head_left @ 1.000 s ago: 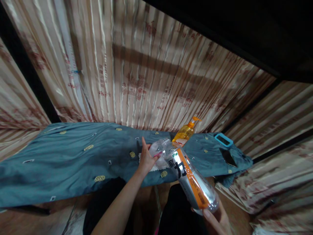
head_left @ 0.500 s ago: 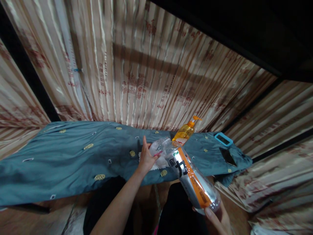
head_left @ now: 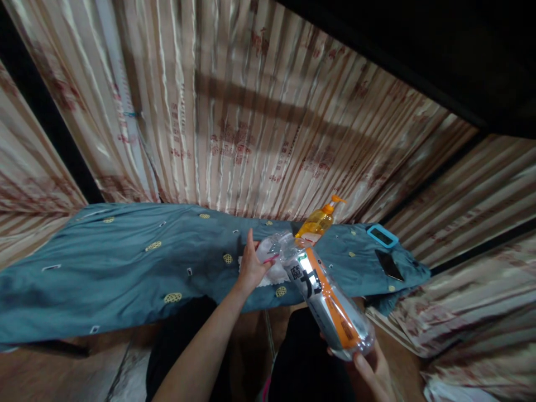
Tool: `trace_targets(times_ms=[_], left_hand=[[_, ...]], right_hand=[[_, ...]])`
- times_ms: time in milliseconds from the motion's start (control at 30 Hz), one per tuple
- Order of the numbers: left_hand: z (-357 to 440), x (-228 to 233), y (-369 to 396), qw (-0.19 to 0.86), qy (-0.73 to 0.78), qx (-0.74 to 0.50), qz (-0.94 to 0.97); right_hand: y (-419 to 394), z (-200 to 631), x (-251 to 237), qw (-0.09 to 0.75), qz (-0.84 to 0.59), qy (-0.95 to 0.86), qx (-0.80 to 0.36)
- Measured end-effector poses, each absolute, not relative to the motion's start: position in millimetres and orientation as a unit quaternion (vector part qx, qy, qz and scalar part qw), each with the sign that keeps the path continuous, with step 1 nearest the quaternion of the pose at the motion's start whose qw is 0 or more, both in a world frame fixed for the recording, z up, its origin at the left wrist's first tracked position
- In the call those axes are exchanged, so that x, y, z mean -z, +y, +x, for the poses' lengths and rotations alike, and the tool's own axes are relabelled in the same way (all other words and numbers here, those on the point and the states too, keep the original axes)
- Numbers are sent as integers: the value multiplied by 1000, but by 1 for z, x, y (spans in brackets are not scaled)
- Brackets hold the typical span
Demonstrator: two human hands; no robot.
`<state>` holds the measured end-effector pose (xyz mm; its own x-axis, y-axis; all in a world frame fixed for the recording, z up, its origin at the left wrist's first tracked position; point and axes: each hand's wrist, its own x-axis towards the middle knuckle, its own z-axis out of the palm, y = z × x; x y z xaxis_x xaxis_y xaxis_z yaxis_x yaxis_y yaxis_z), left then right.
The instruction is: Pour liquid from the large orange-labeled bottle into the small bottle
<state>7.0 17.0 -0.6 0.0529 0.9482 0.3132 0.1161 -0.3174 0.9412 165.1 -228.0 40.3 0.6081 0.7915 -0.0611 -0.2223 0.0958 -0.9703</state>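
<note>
Your right hand (head_left: 374, 371) gripped the tilted bottle (head_left: 324, 296) by its base, mouth pointing to 11 o'clock, where your left hand (head_left: 251, 265) held a small clear cup (head_left: 268, 249) over the blue cloth (head_left: 125, 268).

**Bottle tips a little further; view drifts**

The large clear bottle (head_left: 324, 296) in the right hand (head_left: 374, 371) now lies slightly lower and more level than a second ago, its mouth brought closer to the small clear container (head_left: 270, 251) held by the left hand (head_left: 251, 268). The right hand sits a touch higher in the picture. Everything on the blue cloth (head_left: 125, 268) (the orange pump bottle (head_left: 318, 220) included) appears a little higher, as the camera dips.
</note>
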Motion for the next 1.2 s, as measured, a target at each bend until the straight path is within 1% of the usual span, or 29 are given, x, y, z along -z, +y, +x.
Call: trace_targets(times_ms=[133, 467, 633, 800, 1200], left_hand=[[6, 0, 17, 389, 431, -536, 613], [6, -7, 13, 384, 438, -533, 613], [4, -9, 12, 379, 439, -527, 621], [3, -11, 12, 380, 442, -520, 624], [4, -8, 15, 367, 442, -520, 632]], right_hand=[[-230, 170, -38, 687, -575, -268, -355], [-229, 164, -44, 687, -584, -242, -358], [-230, 167, -44, 683, -574, -251, -376], [-230, 170, -43, 680, -585, -254, -363], [-226, 160, -59, 684, -593, -228, -358]])
